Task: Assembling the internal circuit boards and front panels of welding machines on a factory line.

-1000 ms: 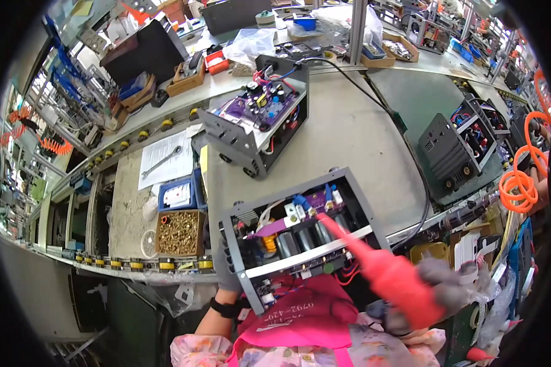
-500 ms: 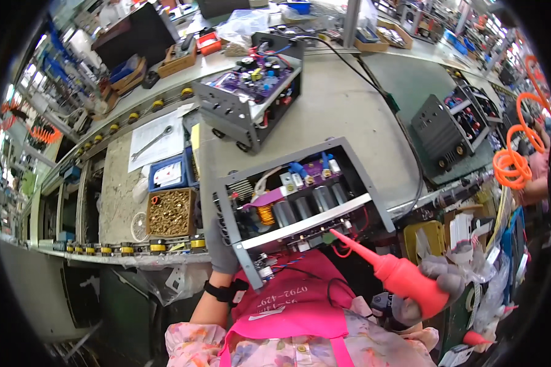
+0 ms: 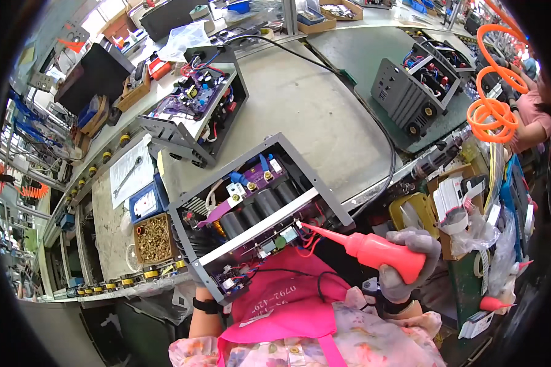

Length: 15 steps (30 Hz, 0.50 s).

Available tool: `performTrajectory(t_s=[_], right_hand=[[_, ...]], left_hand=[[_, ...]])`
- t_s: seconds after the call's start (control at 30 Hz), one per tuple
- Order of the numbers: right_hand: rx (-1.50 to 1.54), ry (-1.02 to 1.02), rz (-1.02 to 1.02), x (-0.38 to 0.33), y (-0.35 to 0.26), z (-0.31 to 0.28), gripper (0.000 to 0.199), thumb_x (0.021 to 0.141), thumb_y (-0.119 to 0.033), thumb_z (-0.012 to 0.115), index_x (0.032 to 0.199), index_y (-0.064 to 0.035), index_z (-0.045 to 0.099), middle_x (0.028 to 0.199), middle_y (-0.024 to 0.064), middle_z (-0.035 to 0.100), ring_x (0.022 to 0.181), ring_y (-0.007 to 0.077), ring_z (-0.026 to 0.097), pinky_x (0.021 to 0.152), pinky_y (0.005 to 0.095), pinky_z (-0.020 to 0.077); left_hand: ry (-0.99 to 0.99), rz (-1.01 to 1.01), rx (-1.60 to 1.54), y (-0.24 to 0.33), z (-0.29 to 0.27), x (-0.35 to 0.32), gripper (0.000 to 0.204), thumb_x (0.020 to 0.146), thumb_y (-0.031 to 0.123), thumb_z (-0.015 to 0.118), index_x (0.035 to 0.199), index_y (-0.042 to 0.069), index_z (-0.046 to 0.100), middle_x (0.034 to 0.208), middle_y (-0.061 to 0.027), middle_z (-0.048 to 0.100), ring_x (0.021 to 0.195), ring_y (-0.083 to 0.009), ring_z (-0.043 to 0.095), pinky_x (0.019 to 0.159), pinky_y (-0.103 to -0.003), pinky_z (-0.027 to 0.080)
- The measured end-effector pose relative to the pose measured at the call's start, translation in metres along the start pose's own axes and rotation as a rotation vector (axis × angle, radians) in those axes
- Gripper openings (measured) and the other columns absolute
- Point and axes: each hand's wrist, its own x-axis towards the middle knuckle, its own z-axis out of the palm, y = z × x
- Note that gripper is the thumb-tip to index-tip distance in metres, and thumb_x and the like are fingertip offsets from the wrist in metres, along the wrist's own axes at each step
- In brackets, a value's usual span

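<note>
A gloved right hand [image 3: 423, 243], mine, is wrapped round a red squeeze bottle [image 3: 382, 254]. Its long tapered nozzle points left, the tip at the circuit board's edge below the silver bar of an open metal chassis [image 3: 337, 205]. That chassis is tilted at the bench's near edge; inside are black cylinders [image 3: 245, 221], a purple board [image 3: 264, 177] and blue-capped leads. Red wires and a green round part show near the nozzle tip. My left forearm [image 3: 203, 324], with a black wrist band, reaches up behind the chassis's lower left corner, which hides that hand's fingers.
Another open chassis [image 3: 196, 116] stands farther back on the bench, and a grey one [image 3: 404, 92] to the right. At left are a box of brass fittings [image 3: 154, 238], a blue tray [image 3: 148, 205] and a wrench [image 3: 128, 174] on paper. An orange coiled hose [image 3: 493, 119] hangs at right, near another person.
The view has swung right, so the bench things appear farther left. The nozzle tip has come to the board's edge by the silver bar. My left hand has gone out of sight behind the chassis.
</note>
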Motion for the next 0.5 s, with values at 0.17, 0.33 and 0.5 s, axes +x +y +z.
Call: performTrajectory(t_s=[0.17,0.33,0.5], right_hand=[[0.019,0.004,-0.009,0.001,0.004,0.003,0.049,0.067,-0.017,0.075,0.104,-0.0037,0.045,0.086,0.0118,0.059,0.070,0.0197,0.059,0.064,0.0290,0.0499],[-0.034,-0.032,-0.070,0.004,0.004,-0.002,0.049,0.066,-0.015,0.075,0.104,-0.0036,0.046,0.086,0.0122,0.060,0.068,0.0200,0.059,0.062,0.0285,0.0502],[-0.081,-0.043,-0.116,0.008,0.002,0.003,0.050,0.069,-0.021,0.077,0.105,-0.0036,0.046,0.085,0.0123,0.059,0.064,0.0193,0.057,0.057,0.0299,0.0512]], left_hand=[[-0.010,-0.001,-0.014,0.000,-0.006,-0.003,0.030,0.090,0.018,0.057,0.112,-0.001,0.053,0.095,-0.0065,0.061,0.088,-0.0137,0.058,0.076,-0.029,0.047],[-0.010,0.009,-0.033,0.014,-0.003,-0.003,0.029,0.091,0.019,0.056,0.112,-0.001,0.053,0.094,-0.0059,0.060,0.086,-0.0132,0.058,0.076,-0.029,0.047],[0.002,0.012,-0.057,0.021,0.001,0.008,0.028,0.092,0.020,0.055,0.112,0.000,0.053,0.093,-0.0052,0.060,0.085,-0.0127,0.058,0.075,-0.028,0.047]])
